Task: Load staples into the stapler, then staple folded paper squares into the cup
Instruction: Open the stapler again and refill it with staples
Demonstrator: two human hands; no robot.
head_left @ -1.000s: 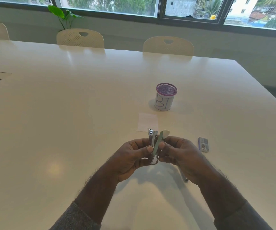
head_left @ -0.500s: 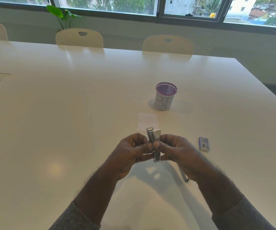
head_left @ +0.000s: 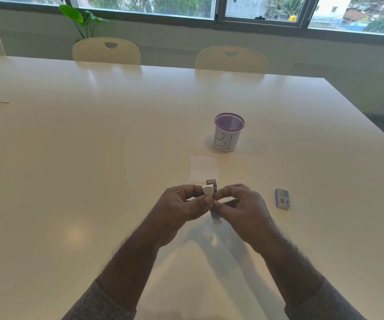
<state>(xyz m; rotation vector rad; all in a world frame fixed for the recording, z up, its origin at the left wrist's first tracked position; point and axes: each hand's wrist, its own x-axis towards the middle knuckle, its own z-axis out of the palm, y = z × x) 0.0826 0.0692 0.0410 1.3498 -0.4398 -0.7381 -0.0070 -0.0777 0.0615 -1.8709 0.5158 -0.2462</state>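
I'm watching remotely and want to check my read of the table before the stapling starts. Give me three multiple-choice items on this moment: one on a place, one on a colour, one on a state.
1. Where does the staple box lie?
A. On the table to the right of the hands
B. Inside the cup
C. On the paper

2. What colour is the cup's rim?
A. Green
B. Purple
C. Red

3. What is happening with the stapler?
A. It lies untouched on the table
B. It stands in the cup
C. Both hands hold it above the table

Answers:
1. A: the staple box lies on the table, right of the right hand.
2. B: the cup has a purple mesh rim above a white label.
3. C: the left hand and the right hand pinch the stapler, nearer than the paper.
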